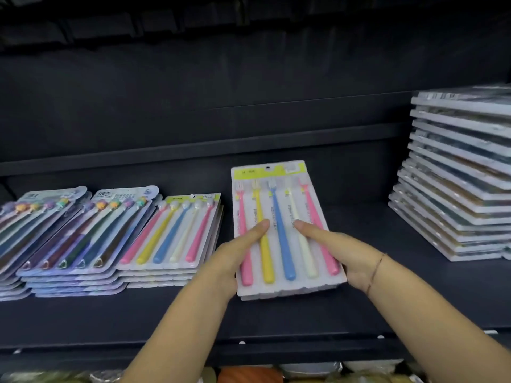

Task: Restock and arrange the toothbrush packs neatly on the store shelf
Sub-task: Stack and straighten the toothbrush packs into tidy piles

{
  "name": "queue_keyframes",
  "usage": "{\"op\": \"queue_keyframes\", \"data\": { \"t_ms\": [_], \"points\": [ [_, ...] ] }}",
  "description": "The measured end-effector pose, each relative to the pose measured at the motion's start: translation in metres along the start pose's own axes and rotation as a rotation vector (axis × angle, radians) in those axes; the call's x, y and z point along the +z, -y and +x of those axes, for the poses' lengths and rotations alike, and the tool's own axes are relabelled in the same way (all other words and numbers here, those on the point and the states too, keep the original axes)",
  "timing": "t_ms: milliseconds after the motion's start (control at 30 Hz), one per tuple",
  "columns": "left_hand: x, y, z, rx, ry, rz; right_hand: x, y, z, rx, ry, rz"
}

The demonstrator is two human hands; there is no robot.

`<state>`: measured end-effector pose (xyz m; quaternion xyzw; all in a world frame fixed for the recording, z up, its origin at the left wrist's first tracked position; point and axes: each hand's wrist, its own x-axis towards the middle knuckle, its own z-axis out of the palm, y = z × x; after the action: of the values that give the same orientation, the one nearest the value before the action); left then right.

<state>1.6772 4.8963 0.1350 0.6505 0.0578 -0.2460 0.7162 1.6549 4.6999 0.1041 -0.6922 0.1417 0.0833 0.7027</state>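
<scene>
Stack of toothbrush packs (pixel 276 211): at the middle of the shelf (pixel 373 272), brush heads to the rear, long axis running front to back. Whether its underside rests fully on the shelf cannot be told.

Left hand (pixel 235 255) grips the stack's left edge and right hand (pixel 348 258) its right edge. Each thumb lies flat on top; the fingers beneath are hidden.

A matching pile (pixel 177 233) lies to the left, close but apart, with the left hand in the gap between. A tall stack (pixel 453 189) stands well apart on the right.

Judgement: the stack needs to go left, and the left hand must first clear the gap.
</scene>
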Motion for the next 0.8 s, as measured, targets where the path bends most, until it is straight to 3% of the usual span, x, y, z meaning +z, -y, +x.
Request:
{"op": "queue_keyframes", "data": {
  "t_ms": [167,300,500,800],
  "points": [
    [-0.004,-0.018,0.005,-0.111,-0.060,-0.037,0.012,0.015,0.018,0.111,-0.055,0.196],
    [-0.012,-0.018,0.005,-0.047,-0.133,-0.101,0.024,0.018,0.030,0.114,-0.133,0.180],
    [-0.017,0.022,-0.026,0.009,-0.213,-0.187,0.039,0.016,0.042,0.101,-0.116,0.155],
    [-0.042,0.045,-0.045,0.100,-0.197,-0.030,0.059,0.011,0.039,-0.009,-0.040,0.197]
  ]
}}
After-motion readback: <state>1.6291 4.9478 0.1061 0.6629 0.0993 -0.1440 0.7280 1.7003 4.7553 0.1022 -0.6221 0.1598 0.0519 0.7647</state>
